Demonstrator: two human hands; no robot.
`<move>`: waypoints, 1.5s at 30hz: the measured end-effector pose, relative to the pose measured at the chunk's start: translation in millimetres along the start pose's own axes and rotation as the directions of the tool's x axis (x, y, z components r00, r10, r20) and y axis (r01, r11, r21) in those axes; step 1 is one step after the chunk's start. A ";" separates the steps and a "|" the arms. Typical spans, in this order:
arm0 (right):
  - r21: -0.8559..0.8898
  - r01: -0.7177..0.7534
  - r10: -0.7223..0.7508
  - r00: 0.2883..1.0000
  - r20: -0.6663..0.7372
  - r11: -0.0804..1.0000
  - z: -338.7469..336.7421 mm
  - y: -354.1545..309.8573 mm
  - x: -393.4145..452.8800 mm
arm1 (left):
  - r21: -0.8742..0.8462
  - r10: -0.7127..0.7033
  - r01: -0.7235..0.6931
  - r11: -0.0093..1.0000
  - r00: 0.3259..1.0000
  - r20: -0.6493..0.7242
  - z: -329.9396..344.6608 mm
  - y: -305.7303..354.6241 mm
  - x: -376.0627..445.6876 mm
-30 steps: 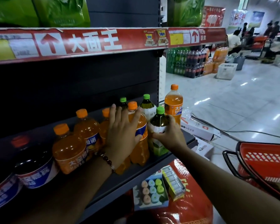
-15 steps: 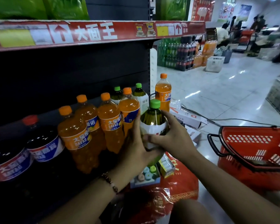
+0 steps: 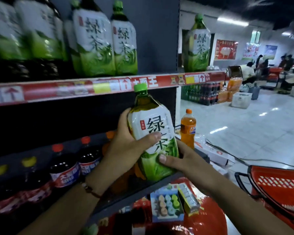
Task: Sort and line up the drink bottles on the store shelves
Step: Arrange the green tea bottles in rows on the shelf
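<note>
A large green tea bottle [image 3: 151, 131] with a green cap and a white-and-green label is lifted in front of the lower shelf, its cap level with the red price strip [image 3: 41, 92]. My left hand [image 3: 126, 146] grips its left side with the thumb across the label. My right hand [image 3: 182, 160] holds its lower right side, thumb on the green part. More green tea bottles [image 3: 95, 43] stand on the upper shelf, one alone at the right end [image 3: 197, 44]. Dark cola bottles [image 3: 64, 165] with red caps stand on the lower shelf.
One orange soda bottle [image 3: 187, 128] stands at the lower shelf's right end. A red shopping basket [image 3: 277, 189] sits at lower right. A box of small coloured items [image 3: 166, 206] lies on a red surface below. People and stacked drinks are far across the white floor.
Both hands lifted the green tea bottle up off the lower shelf. My view tilted upward, so the upper shelf's green tea bottles now show.
</note>
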State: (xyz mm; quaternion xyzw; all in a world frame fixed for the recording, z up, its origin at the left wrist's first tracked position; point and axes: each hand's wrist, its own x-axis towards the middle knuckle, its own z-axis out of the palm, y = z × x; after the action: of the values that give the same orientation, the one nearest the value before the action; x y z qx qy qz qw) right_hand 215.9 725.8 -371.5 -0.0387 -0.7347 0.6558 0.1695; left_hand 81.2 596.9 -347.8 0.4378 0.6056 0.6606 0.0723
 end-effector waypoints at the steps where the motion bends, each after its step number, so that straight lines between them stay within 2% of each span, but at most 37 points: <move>1: 0.018 0.041 -0.040 0.999 -0.016 0.999 5.6 -9.9 2.7 | 0.007 0.026 -0.026 1.000 1.000 -0.001 -7.3 13.1 2.1; 4: -0.016 0.169 -0.170 0.985 -0.043 0.985 19.4 -41.8 14.5 | 0.054 0.121 -0.121 0.991 0.993 0.001 -28.0 54.3 11.7; 9: -0.016 0.339 -0.340 0.939 -0.060 0.940 31.4 -101.2 42.2 | 0.353 0.325 -0.308 0.883 0.946 0.011 -57.6 123.5 41.8; 12: -0.005 0.398 -0.397 0.916 -0.063 0.918 30.8 -130.2 67.0 | 0.651 0.469 -0.358 0.670 0.883 0.003 -70.8 155.8 66.5; 14: 0.003 0.426 -0.425 0.904 -0.055 0.905 27.4 -144.7 87.4 | 0.774 0.514 -0.338 0.536 0.858 0.019 -76.5 170.3 85.6; 17: -0.095 0.454 -0.459 0.888 -0.035 0.886 15.4 -160.8 120.6 | 0.845 0.537 -0.329 0.420 0.841 0.061 -79.8 180.1 115.2; 20: -0.235 0.411 -0.426 0.904 -0.017 0.881 -0.4 -165.1 154.0 | 0.939 0.546 -0.280 0.202 0.828 0.130 -79.8 176.9 142.2; 23: -0.291 0.326 -0.345 0.938 -0.015 0.900 -11.0 -158.3 178.5 | 0.980 0.491 -0.199 -0.013 0.853 0.180 -74.1 169.5 167.7; 26: -0.347 0.289 -0.330 0.942 -0.063 0.892 -17.1 -155.6 196.2 | 0.974 0.461 -0.159 -0.159 0.861 0.216 -69.3 162.6 192.2; 31: -0.486 0.215 -0.336 0.925 -0.176 0.847 -16.5 -155.6 219.9 | 0.958 0.421 -0.071 -0.277 0.887 0.188 -66.3 150.7 209.9; 37: -0.613 0.112 -0.333 0.907 -0.259 0.782 -3.3 -159.6 237.1 | 0.944 0.434 0.004 -0.330 0.889 0.147 -66.9 138.2 220.1; 42: -0.738 0.069 -0.329 0.920 -0.213 0.672 -4.3 -165.1 226.9 | 0.933 0.450 -0.065 -0.355 0.863 0.231 -66.8 132.2 209.1; 45: -0.844 0.074 -0.383 0.909 -0.162 0.531 -12.9 -162.2 202.3 | 0.949 0.473 -0.165 -0.270 0.836 0.280 -64.0 122.3 185.0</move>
State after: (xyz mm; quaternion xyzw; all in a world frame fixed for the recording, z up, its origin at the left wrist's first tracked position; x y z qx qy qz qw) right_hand 56.6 772.4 -171.9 -0.1233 -0.9134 0.1925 0.3368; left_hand -20.4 634.2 -144.0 0.4095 0.7465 0.0031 -0.5244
